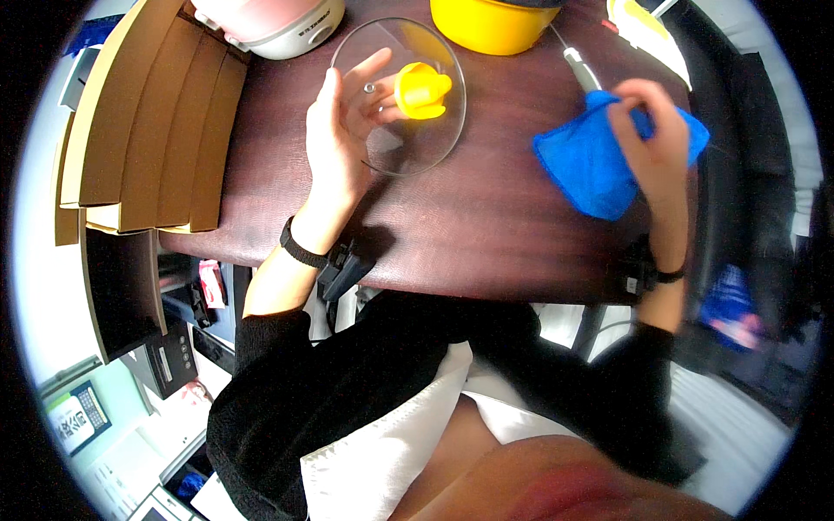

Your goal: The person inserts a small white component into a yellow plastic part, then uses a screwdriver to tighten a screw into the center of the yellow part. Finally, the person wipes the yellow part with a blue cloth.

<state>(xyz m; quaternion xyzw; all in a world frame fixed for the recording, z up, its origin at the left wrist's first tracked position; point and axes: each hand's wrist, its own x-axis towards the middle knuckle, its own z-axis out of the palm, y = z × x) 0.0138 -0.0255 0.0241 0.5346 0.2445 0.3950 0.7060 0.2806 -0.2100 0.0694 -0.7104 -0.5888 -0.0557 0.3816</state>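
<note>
My left hand (337, 130) holds a round clear glass lid (426, 148) tilted over the table, its fingers showing through the glass and its thumb at the rim. A yellow knob (421, 89) stands out from the middle of the lid. To the right, my right hand (653, 135) is slightly blurred, its fingers curled and pinching the upper part of a blue cloth (586, 165). The cloth spreads out below and to the left of those fingers.
Brown cardboard boxes (161, 113) stand along the left of the dark red table (486, 230). At the far side are a pink and white appliance (278, 26) and a yellow pot (491, 24). A white-handled tool with a cable (584, 69) lies just beyond the cloth.
</note>
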